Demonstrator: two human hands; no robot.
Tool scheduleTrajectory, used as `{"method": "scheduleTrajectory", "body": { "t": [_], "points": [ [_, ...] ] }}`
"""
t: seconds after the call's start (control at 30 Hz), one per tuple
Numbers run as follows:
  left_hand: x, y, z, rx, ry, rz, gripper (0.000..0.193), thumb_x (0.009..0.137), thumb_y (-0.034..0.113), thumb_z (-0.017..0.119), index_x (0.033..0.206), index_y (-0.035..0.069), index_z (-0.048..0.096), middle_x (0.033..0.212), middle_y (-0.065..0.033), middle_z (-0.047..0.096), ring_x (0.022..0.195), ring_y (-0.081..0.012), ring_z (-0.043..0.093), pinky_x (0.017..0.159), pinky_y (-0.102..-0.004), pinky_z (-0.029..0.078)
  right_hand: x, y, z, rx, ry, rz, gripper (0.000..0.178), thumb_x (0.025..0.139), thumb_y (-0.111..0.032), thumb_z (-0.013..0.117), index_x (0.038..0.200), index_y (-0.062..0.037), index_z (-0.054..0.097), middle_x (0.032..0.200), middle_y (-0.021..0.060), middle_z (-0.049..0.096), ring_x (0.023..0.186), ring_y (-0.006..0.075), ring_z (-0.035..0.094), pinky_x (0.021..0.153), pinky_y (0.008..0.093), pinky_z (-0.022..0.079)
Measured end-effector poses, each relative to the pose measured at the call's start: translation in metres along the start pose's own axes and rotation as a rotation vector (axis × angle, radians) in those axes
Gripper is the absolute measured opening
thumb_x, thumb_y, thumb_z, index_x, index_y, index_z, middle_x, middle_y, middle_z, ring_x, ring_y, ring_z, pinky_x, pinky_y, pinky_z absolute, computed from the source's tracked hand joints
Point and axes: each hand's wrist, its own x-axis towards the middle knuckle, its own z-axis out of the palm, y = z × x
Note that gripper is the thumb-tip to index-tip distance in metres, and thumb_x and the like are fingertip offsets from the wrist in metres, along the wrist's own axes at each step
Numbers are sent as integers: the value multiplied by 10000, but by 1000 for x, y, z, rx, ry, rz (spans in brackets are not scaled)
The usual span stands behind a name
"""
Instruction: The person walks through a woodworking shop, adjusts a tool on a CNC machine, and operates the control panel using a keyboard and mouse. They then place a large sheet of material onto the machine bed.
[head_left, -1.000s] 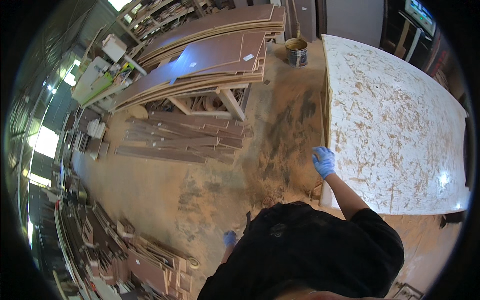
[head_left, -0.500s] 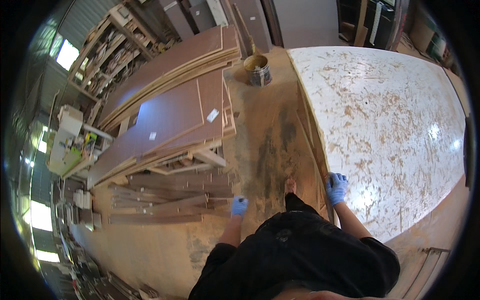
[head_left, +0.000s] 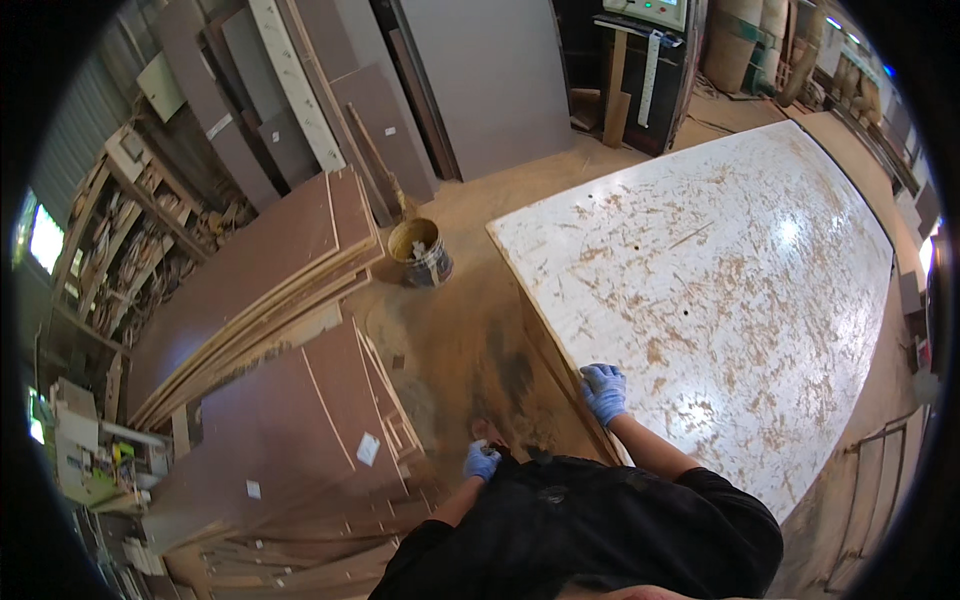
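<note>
My right hand (head_left: pixel 604 393), in a blue glove, rests on the left edge of a large white board (head_left: pixel 760 260). Its fingers lie stretched over the surface, which is scuffed and streaked with brown dust. My left hand (head_left: pixel 482 461), also gloved in blue, hangs low in front of my body, left of the board. Its fingers are curled closed, with something small and dark showing at them that I cannot make out. A bare foot (head_left: pixel 484 430) shows just beyond the left hand.
Brown panels (head_left: pixel 280 420) lie stacked on the left, with narrow strips (head_left: pixel 300 565) below them. A stained bucket (head_left: pixel 433 268) stands on the dusty floor near a larger panel stack (head_left: pixel 260 260). Tall grey panels (head_left: pixel 490 90) lean at the back, beside a dark control cabinet (head_left: pixel 655 95).
The view has shifted forward and turned, bringing the cabinet and the board's far end into sight. My right hand still rests on the board's edge; my left hand is still closed.
</note>
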Motion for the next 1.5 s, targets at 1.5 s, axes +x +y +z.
{"method": "scheduleTrajectory", "body": {
  "t": [1.5],
  "points": [
    [729,453,-221,-662,-1234,39,731,853,52,619,1502,84,284,1360,-166,499,1177,-290,576,1005,-438,510,637,-120,291,1275,-356,633,366,985,-315,582,1281,-104,621,1126,28,670,1000,143,618,866,317,509]
  ]
}}
